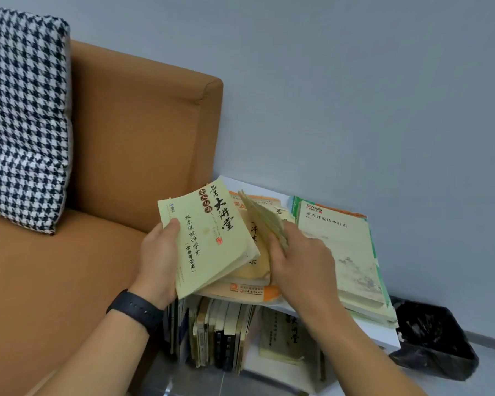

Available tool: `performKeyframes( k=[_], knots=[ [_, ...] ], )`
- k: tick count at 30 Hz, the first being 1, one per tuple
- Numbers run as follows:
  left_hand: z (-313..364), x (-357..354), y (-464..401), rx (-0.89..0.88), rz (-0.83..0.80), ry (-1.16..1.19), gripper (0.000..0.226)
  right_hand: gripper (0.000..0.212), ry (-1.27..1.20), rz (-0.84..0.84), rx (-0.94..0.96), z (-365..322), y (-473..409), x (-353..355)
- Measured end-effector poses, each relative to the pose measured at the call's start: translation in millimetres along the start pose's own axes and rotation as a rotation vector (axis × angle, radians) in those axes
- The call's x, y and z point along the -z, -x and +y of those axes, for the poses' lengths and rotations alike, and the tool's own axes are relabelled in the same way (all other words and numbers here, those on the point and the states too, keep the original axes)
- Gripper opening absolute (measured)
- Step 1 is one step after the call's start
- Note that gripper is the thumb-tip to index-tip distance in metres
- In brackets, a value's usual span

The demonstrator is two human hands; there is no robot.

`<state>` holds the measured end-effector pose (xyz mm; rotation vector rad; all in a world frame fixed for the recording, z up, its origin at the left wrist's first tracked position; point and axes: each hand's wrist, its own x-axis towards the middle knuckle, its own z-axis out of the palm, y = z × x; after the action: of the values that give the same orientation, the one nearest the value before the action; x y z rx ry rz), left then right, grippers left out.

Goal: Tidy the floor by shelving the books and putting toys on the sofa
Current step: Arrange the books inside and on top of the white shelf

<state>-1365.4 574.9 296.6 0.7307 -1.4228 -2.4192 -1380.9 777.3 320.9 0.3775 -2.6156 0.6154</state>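
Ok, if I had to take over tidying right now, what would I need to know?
Left hand: holds the pale green book by its left edge, tilted up over the pile.
Right hand: fingers curled round a fanned bunch of pages of another book in the pile.
Books: a loose pile and a second stack lie flat on top of the white shelf; more books stand upright in the compartment below.
Sofa: only a checked cushion shows on it; no toys are in view.
Done: some books stand shelved.
Left: stand the flat piles in the shelf, then find the toys.
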Motion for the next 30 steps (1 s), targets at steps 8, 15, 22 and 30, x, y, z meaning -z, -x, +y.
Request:
performKeyframes(
  k=[8, 15, 22, 30],
  knots=[
    [1, 3, -4, 0.145, -0.047, -0.038, 0.028, 0.024, -0.002, -0.248, -0.126, -20, -3, -12],
    [-1, 3, -8, 0.257, -0.108, 0.026, 0.029, 0.033, -0.402, -0.135, -0.264, 18, -10, 7],
    [-5, -16, -8, 0.138, -0.296, 0.036, 0.026, 0.058, 0.088, -0.596, 0.2, 15, 6, 4],
    [-32, -41, -3, -0.259, -0.268, -0.853, 0.072, 0.023, -0.32, -0.154, -0.402, 51, -27, 23]
  ],
)
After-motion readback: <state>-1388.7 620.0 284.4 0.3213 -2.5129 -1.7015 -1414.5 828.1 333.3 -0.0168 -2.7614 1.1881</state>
